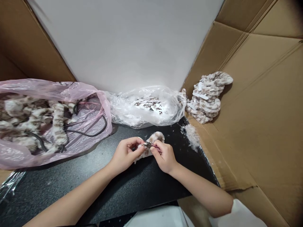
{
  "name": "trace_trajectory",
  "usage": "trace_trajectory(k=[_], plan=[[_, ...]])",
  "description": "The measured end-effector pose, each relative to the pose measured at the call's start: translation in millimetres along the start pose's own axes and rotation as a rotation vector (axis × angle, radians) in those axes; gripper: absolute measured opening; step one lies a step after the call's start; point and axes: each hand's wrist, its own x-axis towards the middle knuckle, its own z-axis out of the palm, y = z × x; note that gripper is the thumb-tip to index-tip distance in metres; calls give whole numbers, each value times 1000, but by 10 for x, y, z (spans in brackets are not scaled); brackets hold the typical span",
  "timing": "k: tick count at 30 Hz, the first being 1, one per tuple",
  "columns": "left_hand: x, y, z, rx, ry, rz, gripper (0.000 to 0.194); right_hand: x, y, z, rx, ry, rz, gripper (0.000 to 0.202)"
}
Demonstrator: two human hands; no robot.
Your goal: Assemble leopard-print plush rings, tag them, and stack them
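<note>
My left hand (125,155) pinches the edge of a fluffy white-and-brown plush piece (156,137) above the dark tabletop. Between finger and thumb of my right hand (165,158) is a pair of small thread snips (147,144). Their metal blades point left, right by my left fingertips and over the plush. Part of the piece lies behind both hands, so its full shape is hidden. Whether the blades touch a thread cannot be made out.
A pink plastic bag (82,86) at left holds plush pieces and dark cords. Behind my hands, a clear bag (120,115) contains white and patterned scraps. Stacked plush pieces (210,101) with white tags sit at right, near loose fluff (191,137). Cardboard walls (258,104) flank the table (63,186).
</note>
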Motion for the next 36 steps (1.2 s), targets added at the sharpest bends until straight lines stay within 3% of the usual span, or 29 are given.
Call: trace_trajectory(k=[36], plan=[[-1, 20, 1, -7, -1, 3, 19, -6, -1, 33, 30, -8, 26, 29]])
